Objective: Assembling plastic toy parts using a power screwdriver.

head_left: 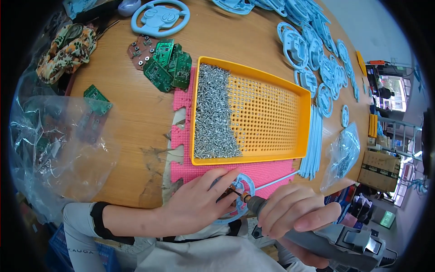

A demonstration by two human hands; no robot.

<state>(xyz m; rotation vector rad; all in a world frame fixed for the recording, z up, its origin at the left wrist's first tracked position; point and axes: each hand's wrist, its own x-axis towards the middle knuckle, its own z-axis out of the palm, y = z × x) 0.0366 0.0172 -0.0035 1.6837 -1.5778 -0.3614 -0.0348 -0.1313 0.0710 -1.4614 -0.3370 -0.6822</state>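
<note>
My right hand (294, 211) is wrapped round a grey electric screwdriver (312, 240), whose bit points left. Under the bit sits a light-blue toy steering wheel piece (247, 183) at the near edge of the pink mat. My left hand (195, 199) has its fingers bent over this piece, close to the bit tip; something dark reddish-brown shows beneath them, mostly covered. Just beyond both hands stands a yellow tray (272, 159), perforated with rows of holes. Loose silver screws (212, 118) fill its left part.
Green circuit boards (158, 75) lie at the far left, below a blue steering wheel piece (161, 18). A clear plastic bag (63, 154) covers the left side. Thin blue rods (311, 140) lie right of the tray. Many blue pieces (297, 50) pile up at the far right.
</note>
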